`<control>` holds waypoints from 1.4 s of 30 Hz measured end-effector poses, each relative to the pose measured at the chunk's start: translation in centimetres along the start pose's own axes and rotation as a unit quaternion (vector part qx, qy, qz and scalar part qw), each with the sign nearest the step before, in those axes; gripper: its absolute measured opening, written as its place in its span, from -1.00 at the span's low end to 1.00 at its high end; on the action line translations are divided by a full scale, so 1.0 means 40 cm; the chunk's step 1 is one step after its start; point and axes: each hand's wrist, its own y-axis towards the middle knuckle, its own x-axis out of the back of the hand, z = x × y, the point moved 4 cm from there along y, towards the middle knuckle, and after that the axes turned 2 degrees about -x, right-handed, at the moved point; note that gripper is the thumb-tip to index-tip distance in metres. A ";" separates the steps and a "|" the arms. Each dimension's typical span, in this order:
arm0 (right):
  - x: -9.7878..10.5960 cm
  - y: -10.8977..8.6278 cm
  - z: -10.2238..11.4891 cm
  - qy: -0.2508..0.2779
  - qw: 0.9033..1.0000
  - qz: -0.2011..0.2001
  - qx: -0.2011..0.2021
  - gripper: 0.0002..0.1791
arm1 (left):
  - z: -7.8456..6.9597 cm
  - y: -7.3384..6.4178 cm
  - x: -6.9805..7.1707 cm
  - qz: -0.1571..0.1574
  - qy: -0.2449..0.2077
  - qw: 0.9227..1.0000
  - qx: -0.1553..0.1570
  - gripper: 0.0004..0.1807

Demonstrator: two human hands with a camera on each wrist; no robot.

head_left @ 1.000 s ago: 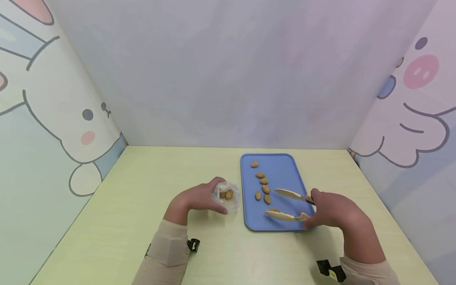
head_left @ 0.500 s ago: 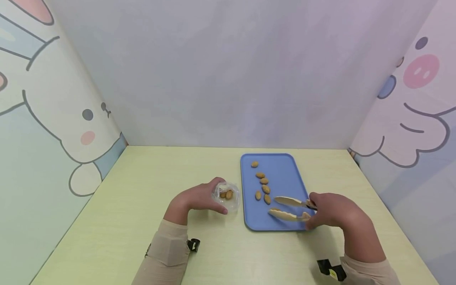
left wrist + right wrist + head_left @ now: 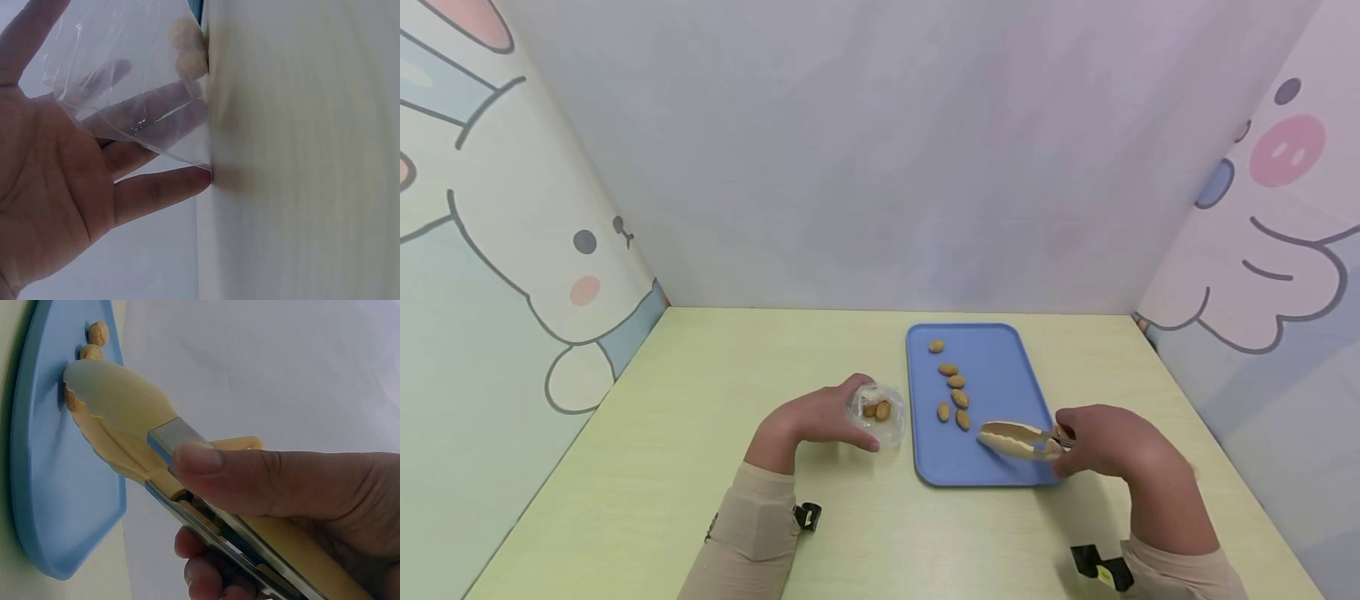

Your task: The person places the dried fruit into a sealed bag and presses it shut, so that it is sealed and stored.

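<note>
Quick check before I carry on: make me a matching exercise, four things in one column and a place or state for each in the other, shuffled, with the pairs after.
1. clear plastic bag
2. cream-tipped metal tongs
3. blue rectangular tray
4. beige sleeves

A. flat on the pale yellow table, bearing brown oval nut-like pieces
B. cut off by the bottom edge of the head view
C. against the left hand, with such pieces inside
D. held in the right hand

Pairs: 1-C, 2-D, 3-A, 4-B

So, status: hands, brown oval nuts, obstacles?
Left hand cupped round clear plastic bag. Right hand holding cream-and-metal tongs over blue rectangular tray. Six nuts visible on tray, no obstruction seen.
</note>
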 end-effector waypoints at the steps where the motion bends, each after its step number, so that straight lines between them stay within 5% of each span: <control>1: 0.000 0.000 -0.001 0.000 1.000 0.000 0.000 -0.59 | 0.000 0.000 0.000 0.000 0.001 1.000 0.000 -0.01; 26: 0.021 0.002 -0.016 0.014 0.999 -0.041 0.000 -0.61 | -0.002 -0.003 -0.004 0.003 0.000 1.000 0.000 -0.01; 42: 0.029 0.008 -0.001 -0.003 0.996 -0.078 0.035 -0.60 | -0.003 -0.003 -0.001 0.003 0.003 1.000 -0.002 0.01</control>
